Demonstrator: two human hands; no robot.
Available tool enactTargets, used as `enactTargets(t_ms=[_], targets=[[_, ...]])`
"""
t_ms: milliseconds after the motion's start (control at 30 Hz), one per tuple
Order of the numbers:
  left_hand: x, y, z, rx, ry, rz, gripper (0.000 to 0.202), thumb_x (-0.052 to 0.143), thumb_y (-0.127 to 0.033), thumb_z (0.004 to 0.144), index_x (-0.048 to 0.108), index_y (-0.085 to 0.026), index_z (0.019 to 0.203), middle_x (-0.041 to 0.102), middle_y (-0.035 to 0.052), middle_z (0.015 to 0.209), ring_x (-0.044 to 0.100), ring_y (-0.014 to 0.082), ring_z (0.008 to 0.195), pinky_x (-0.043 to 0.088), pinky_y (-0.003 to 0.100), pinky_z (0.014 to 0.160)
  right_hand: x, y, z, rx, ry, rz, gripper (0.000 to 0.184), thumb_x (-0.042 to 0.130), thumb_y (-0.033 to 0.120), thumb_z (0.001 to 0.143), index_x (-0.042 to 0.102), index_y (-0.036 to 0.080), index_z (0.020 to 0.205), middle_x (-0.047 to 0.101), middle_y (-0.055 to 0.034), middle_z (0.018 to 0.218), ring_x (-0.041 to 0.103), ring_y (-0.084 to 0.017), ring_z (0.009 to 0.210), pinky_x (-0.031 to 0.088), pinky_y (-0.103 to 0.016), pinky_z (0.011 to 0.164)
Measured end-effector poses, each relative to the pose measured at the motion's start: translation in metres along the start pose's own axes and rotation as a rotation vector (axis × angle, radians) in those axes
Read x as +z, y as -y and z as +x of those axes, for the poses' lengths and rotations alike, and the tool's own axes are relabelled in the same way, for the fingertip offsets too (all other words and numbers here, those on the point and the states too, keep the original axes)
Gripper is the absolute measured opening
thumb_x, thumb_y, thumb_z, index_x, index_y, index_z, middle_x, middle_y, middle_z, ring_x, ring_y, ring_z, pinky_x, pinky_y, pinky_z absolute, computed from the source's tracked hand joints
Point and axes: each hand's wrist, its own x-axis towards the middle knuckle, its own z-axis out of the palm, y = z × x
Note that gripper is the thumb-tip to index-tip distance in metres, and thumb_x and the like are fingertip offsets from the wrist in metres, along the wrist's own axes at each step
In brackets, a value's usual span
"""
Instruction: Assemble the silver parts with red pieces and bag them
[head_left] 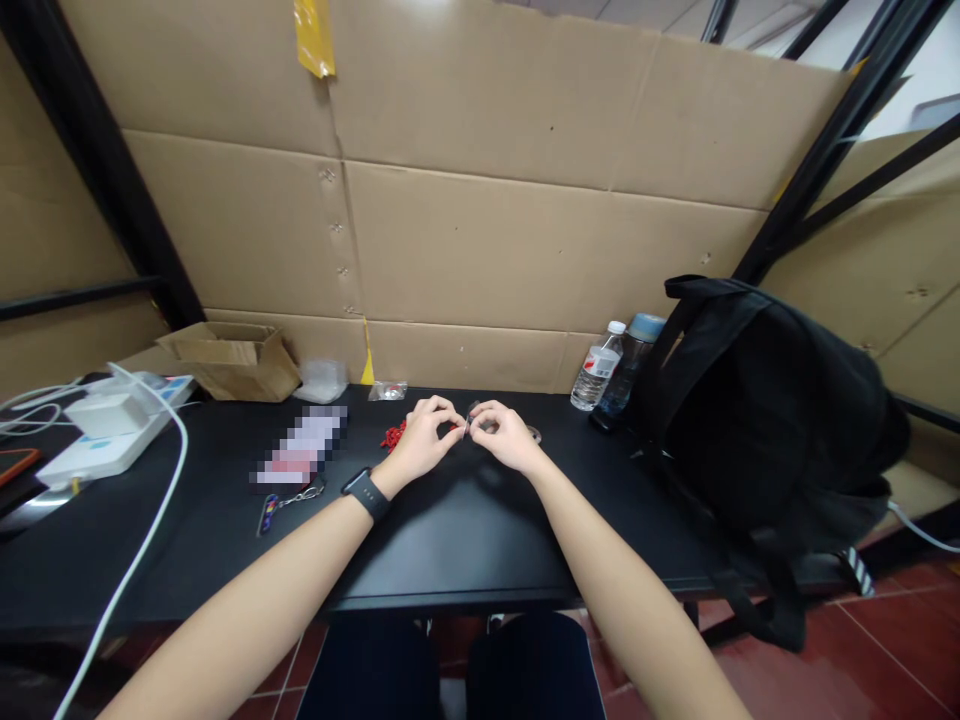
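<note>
Red bits (391, 436) half behind left hand (424, 435)

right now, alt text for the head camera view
The left hand and right hand pinch a small part together over a black table, beside red pieces. A black backpack and two bottles stand at the right.

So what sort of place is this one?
Likely a makeshift work booth: a black table walled in by cardboard sheets, a power strip, and small red parts by the left hand.
</note>
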Motion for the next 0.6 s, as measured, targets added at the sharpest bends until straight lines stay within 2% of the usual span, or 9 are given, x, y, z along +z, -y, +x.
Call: enactTargets(t_ms=[167, 333, 400, 500, 600], targets=[[0.001, 0.003, 0.001, -0.005, 0.004, -0.030, 0.013, 0.063, -0.036, 0.095, 0.071, -0.027, 0.097, 0.063, 0.0038, 0.111, 0.056, 0.0245, 0.110, 0.043, 0.043, 0.100, -0.001, -0.001, 0.001, 0.012, 0.035, -0.021, 0.007, 0.070, 0.023, 0.079, 0.073, 0.019, 0.074, 0.066, -0.0068, 0.115, 0.064, -0.018, 0.098, 0.050, -0.031, 0.083], [-0.006, 0.005, 0.001, -0.030, 0.055, -0.143, 0.027, 0.048, -0.046, 0.103, 0.064, -0.030, 0.119, 0.063, 0.0038, 0.122, 0.055, 0.0235, 0.119, 0.041, 0.043, 0.107, -0.004, -0.001, 0.002, 0.018, 0.033, -0.030, 0.007, 0.069, 0.022, 0.079, 0.072, 0.019, 0.074, 0.063, -0.0070, 0.116, 0.063, -0.019, 0.098, 0.049, -0.032, 0.085], [-0.009, 0.004, 0.000, -0.003, 0.102, -0.139, 0.033, 0.058, -0.050, 0.098, 0.062, -0.032, 0.125, 0.062, 0.0042, 0.129, 0.054, 0.0249, 0.123, 0.040, 0.044, 0.109, -0.005, -0.001, 0.002, 0.022, 0.034, 0.011, 0.008, 0.068, 0.023, 0.080, 0.073, 0.019, 0.076, 0.063, -0.0070, 0.117, 0.063, -0.019, 0.100, 0.049, -0.032, 0.086], [-0.012, 0.001, -0.001, 0.043, 0.144, -0.123, 0.042, 0.073, -0.051, 0.086, 0.064, -0.031, 0.122, 0.060, 0.0056, 0.131, 0.054, 0.0269, 0.122, 0.041, 0.044, 0.108, -0.006, -0.003, 0.003, 0.032, 0.056, 0.066, 0.009, 0.066, 0.022, 0.080, 0.073, 0.019, 0.076, 0.063, -0.0071, 0.117, 0.064, -0.019, 0.103, 0.048, -0.033, 0.089], [-0.012, -0.003, -0.001, 0.050, 0.148, -0.123, 0.035, 0.075, -0.047, 0.084, 0.068, -0.029, 0.113, 0.062, 0.0054, 0.127, 0.055, 0.0266, 0.119, 0.042, 0.044, 0.106, -0.006, -0.004, 0.002, 0.037, 0.081, 0.057, 0.007, 0.067, 0.021, 0.079, 0.072, 0.019, 0.074, 0.063, -0.0071, 0.118, 0.063, -0.020, 0.107, 0.048, -0.034, 0.092]])
